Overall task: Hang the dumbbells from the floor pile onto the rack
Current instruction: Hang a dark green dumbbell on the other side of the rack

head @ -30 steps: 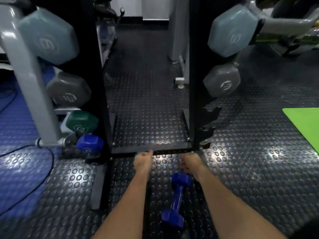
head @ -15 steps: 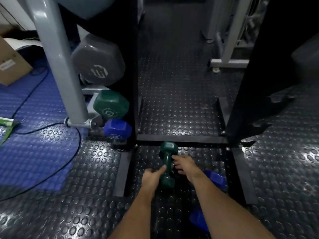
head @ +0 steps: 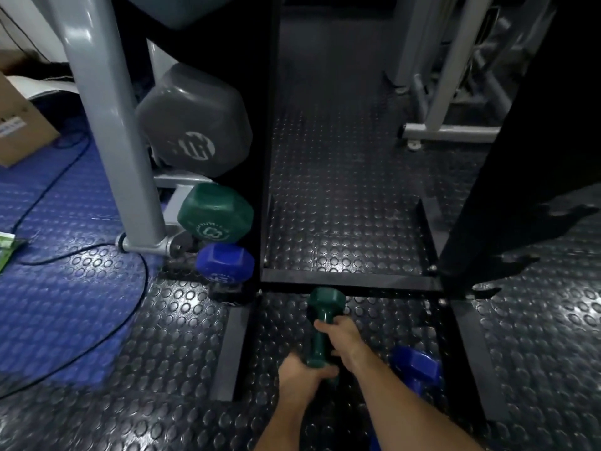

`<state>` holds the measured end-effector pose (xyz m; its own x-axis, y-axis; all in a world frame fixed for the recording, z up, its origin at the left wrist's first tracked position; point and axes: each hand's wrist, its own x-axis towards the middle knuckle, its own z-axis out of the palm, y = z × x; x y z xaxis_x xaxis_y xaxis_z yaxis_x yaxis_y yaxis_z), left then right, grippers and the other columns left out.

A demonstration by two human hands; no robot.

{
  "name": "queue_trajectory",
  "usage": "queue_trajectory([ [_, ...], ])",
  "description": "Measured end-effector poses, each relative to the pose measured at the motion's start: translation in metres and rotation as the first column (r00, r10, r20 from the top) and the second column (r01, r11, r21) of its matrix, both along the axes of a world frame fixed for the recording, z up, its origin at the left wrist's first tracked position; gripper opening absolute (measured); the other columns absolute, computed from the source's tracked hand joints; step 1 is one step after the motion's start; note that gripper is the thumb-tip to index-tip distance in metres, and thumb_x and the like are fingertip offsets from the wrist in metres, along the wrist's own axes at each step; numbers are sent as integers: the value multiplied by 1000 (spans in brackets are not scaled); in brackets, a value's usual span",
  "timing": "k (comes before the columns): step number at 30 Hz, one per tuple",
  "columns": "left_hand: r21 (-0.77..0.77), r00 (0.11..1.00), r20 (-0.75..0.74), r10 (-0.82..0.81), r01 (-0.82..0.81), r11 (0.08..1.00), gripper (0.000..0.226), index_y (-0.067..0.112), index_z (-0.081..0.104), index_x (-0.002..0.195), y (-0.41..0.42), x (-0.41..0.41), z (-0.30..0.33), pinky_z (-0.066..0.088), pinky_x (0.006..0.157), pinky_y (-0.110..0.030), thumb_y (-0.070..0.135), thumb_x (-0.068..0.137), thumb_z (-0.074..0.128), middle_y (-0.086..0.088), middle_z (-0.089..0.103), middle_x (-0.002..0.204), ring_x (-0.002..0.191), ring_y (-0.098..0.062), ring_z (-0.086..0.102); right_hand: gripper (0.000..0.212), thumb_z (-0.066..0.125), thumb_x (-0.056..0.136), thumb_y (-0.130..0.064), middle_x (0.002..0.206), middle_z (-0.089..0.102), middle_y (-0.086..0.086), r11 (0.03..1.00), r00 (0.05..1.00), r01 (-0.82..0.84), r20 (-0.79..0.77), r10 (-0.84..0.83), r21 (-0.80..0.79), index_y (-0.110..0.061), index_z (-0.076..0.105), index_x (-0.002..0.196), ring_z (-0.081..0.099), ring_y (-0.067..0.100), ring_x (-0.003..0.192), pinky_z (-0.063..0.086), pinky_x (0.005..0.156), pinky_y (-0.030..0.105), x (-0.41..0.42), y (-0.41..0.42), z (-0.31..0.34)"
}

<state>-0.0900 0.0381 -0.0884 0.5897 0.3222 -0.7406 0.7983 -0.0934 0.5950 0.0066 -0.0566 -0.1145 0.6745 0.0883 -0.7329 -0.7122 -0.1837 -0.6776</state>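
Observation:
A small green dumbbell (head: 320,323) is held low over the floor, pointing away from me. My right hand (head: 341,336) grips its handle and my left hand (head: 300,374) holds its near end. A blue dumbbell (head: 418,369) lies on the floor to the right, partly hidden by my right arm. The black rack (head: 351,283) stands just ahead. Its left side carries a grey dumbbell (head: 195,122), a green dumbbell (head: 216,214) and a blue dumbbell (head: 226,263), stacked top to bottom.
A grey machine post (head: 110,125) stands left of the rack. A black cable (head: 81,252) loops over the blue mat (head: 48,288). A cardboard box (head: 19,128) sits far left. White machine frames (head: 448,131) stand at the back right.
Both hands have taken hold of the green dumbbell and drawn it toward me, off the floor. The view has dropped closer and swung left; the floor's blue dumbbell now lies right of my arm.

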Motion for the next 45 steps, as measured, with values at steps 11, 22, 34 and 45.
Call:
queue_trajectory([
  [11,-374,963,242,116,-17,927,53,8,64,117,-34,35,56,59,67,-33,13,72,92,-11,79,102,86,-26,78,46,89,77,-15,101,75,22,889,873,433,174,-455,150,-1,63,112,75,28,74,56,55,31,4,-81,89],
  [22,-534,890,452,55,221,816,61,0,73,114,-95,66,106,58,81,-43,29,62,87,-29,74,107,89,-34,73,35,83,86,-13,103,69,17,725,673,631,271,-688,274,-6,58,109,68,31,72,54,55,35,-15,-146,175],
  [34,-609,845,531,-58,428,668,61,-1,64,114,-131,72,167,57,65,-33,13,61,90,-20,67,94,78,-29,66,24,79,83,-14,98,77,14,573,566,621,199,-800,535,-9,69,104,74,25,79,58,69,35,-37,-198,210],
  [45,-745,868,427,252,180,642,72,1,67,114,-261,85,242,55,77,-38,47,65,94,-20,74,109,96,-29,70,24,76,91,-15,101,72,12,688,524,574,446,-725,444,-11,69,113,66,24,85,53,71,37,19,-278,314],
])
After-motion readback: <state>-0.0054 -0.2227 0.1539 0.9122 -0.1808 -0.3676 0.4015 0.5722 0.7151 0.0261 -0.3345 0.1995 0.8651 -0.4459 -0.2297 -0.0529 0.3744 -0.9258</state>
